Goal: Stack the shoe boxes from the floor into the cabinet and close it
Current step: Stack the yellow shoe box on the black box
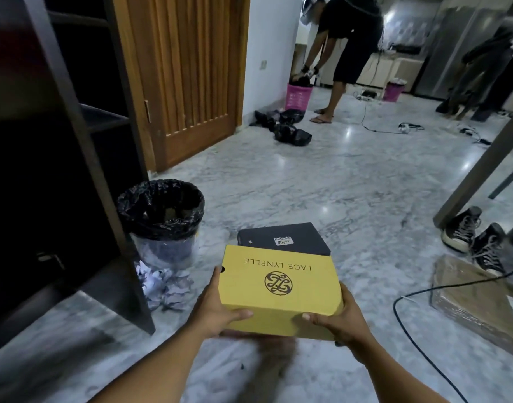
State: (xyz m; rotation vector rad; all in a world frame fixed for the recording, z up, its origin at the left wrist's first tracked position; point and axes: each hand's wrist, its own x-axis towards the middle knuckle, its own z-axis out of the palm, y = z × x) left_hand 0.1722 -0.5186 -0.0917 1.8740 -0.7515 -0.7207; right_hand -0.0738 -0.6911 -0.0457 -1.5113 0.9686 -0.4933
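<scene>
A yellow shoe box [280, 286] with a round black logo on its lid is held above the floor in front of me. My left hand [217, 306] grips its left side and my right hand [339, 318] grips its right side, thumbs on the near face. Just beyond it a black shoe box [284, 238] with a white label lies flat on the marble floor. The dark wooden cabinet [60, 146] stands open at the left, its shelves in shadow.
A bin [162, 222] lined with a black bag stands by the cabinet, crumpled paper [165, 286] at its foot. A brown parcel [476, 298], a black cable [409, 324] and black sneakers [476, 242] lie at the right. A person [345, 48] bends over a pink basket [298, 96] far back.
</scene>
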